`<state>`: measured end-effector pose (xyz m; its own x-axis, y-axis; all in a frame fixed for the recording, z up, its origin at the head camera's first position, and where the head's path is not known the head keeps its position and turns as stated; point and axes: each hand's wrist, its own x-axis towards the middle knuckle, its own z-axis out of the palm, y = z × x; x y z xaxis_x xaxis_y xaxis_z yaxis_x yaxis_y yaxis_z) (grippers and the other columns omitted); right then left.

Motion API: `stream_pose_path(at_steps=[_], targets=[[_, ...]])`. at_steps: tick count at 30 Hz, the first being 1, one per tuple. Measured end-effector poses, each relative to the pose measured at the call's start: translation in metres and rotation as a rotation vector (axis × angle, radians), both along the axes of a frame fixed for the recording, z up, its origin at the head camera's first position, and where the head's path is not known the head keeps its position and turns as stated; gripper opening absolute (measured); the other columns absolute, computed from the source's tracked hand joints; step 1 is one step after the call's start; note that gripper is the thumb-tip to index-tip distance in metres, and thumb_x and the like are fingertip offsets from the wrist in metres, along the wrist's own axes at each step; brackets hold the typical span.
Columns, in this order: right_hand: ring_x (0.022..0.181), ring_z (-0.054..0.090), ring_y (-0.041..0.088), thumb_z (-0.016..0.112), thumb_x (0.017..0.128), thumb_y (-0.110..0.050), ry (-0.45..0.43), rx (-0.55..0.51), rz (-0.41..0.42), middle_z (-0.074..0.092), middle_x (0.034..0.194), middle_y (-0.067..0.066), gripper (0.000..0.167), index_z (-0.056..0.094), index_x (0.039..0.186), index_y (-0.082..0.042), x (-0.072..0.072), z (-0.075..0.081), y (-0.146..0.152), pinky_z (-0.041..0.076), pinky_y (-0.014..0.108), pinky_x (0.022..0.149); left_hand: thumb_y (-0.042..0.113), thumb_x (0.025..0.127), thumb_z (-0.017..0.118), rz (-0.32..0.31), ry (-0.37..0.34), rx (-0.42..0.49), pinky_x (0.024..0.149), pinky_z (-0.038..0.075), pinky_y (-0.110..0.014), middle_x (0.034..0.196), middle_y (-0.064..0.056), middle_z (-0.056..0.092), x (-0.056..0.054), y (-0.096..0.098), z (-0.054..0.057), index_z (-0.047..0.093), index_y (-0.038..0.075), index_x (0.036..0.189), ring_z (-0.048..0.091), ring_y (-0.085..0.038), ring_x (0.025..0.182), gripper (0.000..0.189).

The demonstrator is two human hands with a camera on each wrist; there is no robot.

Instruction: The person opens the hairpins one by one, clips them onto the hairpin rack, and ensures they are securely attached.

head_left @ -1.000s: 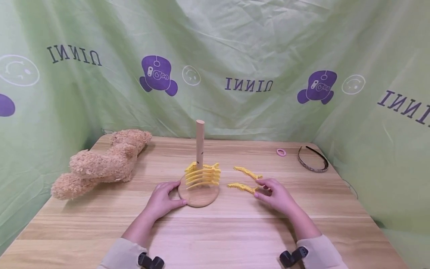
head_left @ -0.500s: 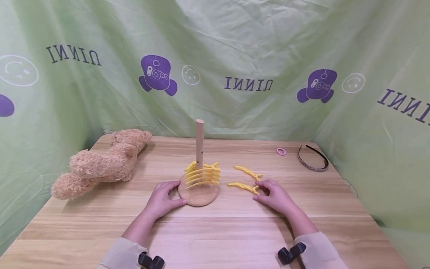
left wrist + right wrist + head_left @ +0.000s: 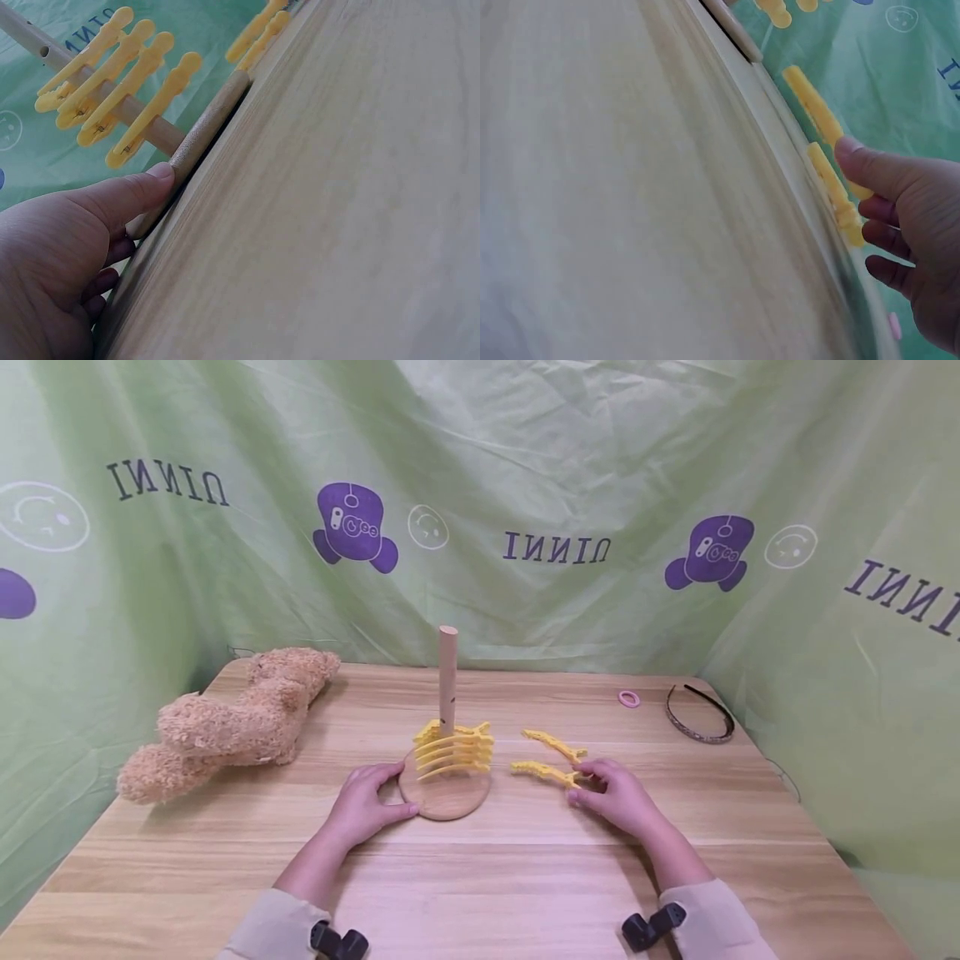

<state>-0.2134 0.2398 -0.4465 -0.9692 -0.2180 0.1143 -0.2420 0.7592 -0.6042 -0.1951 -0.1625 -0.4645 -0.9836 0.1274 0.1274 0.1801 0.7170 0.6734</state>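
The right hand (image 3: 618, 797) pinches one end of the near yellow clip (image 3: 542, 772) between thumb and fingers (image 3: 598, 767); the rest juts toward the wooden stand (image 3: 447, 681), whose base (image 3: 444, 799) the left hand (image 3: 365, 806) grips on the worktop (image 3: 487, 893).

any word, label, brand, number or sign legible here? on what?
"INNIU": left lettering on the green curtain, Ns reversed.
"INNIU": middle lettering, same curtain, Ns reversed.
"INNI": right lettering, same curtain, cut off by frame edge.
Wrist views: only partial curtain lettering.
Smiley faces, same curtain: no text.
Purple figures: white marks inside too small to read.
Yellow clips, wooden stand: no readable text.
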Motion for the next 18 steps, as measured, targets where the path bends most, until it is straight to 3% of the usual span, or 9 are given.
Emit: stream_pose_path(at_steps=[7,15,18], targets=[[0.092,0.058,0.024,0.077,0.083,-0.021,0.071,-0.042,0.023,0.066,0.11,0.015,0.042,0.066,0.119,-0.002,-0.002,0.025,-0.002,0.049,0.029,0.075,0.037,0.071,0.086,0.001,0.001,-0.001,0.111,0.036,-0.054,0.133,-0.02,0.06,0.0,0.0,0.0,0.057,0.001,0.134,0.046,-0.039,0.129,0.078],[0.078,0.057,0.017,0.075,0.086,-0.017,0.111,-0.043,0.059,0.068,0.096,0.014,0.039,0.066,0.119,-0.001,-0.007,0.066,-0.01,0.048,0.024,0.067,0.038,0.071,0.086,0.001,0.005,-0.004,0.111,0.036,-0.054,0.133,-0.02,0.061,0.0,0.0,0.0,0.057,0.0,0.134,0.047,-0.039,0.129,0.078],[0.083,0.058,0.018,0.074,0.087,-0.017,0.123,-0.061,0.077,0.068,0.093,0.01,0.037,0.067,0.119,-0.002,-0.009,0.079,-0.016,0.048,0.025,0.067,0.037,0.071,0.086,0.0,0.007,-0.004,0.111,0.036,-0.053,0.133,-0.019,0.061,0.0,0.0,-0.001,0.057,0.0,0.134,0.047,-0.039,0.129,0.078]])
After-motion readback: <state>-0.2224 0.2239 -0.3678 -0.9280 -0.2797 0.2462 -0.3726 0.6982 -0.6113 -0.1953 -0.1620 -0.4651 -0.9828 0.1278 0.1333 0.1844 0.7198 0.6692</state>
